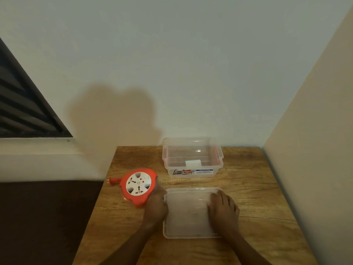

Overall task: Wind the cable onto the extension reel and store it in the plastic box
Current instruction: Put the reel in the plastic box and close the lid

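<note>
- Head view: a wooden table is set into a corner between 2 pale walls, with a dark louvred window seen at the far left.
- The box (clear plastic, with a printed label on its near wall) is placed upright and uncovered at the table's far edge, against the back wall; a small white piece is seen inside it.
- The lid is laid flat on the table nearer the person, well apart from the box.
- The reel (orange with a white socket face) is laid flat at the table's left side, just beside the lid; its plug is seen jutting past the table's left edge.
- The cable is not visibly trailing; only the short stub at the plug is shown.
- The left hand is placed at the lid's left edge, touching the reel; whether anything is gripped cannot be told (the hand is blurred).
- The right hand is rested on the lid's right part, fingers spread and loosely bent, nothing pinched.
</note>
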`<state>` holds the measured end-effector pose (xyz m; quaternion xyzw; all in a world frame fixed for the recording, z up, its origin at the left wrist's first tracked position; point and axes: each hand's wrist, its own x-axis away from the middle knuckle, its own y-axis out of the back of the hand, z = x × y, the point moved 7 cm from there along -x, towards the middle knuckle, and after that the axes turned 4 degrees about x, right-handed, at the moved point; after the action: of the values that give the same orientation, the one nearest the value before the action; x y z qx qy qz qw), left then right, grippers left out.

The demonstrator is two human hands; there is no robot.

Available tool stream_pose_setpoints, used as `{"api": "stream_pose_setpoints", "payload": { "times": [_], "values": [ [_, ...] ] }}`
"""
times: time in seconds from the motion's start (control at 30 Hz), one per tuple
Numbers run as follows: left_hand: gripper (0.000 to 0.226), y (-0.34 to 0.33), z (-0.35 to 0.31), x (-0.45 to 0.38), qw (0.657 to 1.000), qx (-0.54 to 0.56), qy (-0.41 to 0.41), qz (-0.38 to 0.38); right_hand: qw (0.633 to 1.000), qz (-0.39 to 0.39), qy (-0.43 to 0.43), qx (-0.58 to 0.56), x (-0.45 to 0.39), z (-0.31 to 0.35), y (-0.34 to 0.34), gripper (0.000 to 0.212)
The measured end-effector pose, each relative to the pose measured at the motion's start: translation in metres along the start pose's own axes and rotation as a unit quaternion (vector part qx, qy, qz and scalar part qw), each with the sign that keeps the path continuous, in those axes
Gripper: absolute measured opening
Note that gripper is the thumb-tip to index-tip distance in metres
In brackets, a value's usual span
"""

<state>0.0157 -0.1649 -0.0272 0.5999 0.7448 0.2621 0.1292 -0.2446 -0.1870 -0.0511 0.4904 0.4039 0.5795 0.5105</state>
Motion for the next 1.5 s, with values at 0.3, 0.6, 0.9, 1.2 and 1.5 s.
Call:
{"api": "stream_pose_setpoints", "payload": {
  "times": [0.3,0.6,0.9,1.2,1.5],
  "values": [
    [0.038,0.012,-0.016,0.006,0.996,-0.042,-0.072,0.017,1.0,0.01,0.02,-0.001,-0.007,-0.001,0.006,0.047],
    [0.041,0.06,-0.003,0.004,0.982,-0.139,-0.1,-0.083,0.999,0.023,0.032,0.014,-0.009,0.002,0.011,0.043],
    [0.038,0.106,0.027,-0.005,0.981,-0.048,0.012,-0.187,0.995,-0.036,0.092,-0.025,0.003,0.04,0.029,0.055],
    [0.053,0.137,0.044,-0.013,0.977,-0.015,0.074,-0.201,0.949,0.05,0.185,-0.25,0.001,0.162,0.029,0.056],
    [0.073,0.149,0.037,-0.073,0.975,-0.212,0.045,0.057,0.917,0.189,0.045,-0.349,-0.026,0.229,-0.001,0.061]
  ]
}}
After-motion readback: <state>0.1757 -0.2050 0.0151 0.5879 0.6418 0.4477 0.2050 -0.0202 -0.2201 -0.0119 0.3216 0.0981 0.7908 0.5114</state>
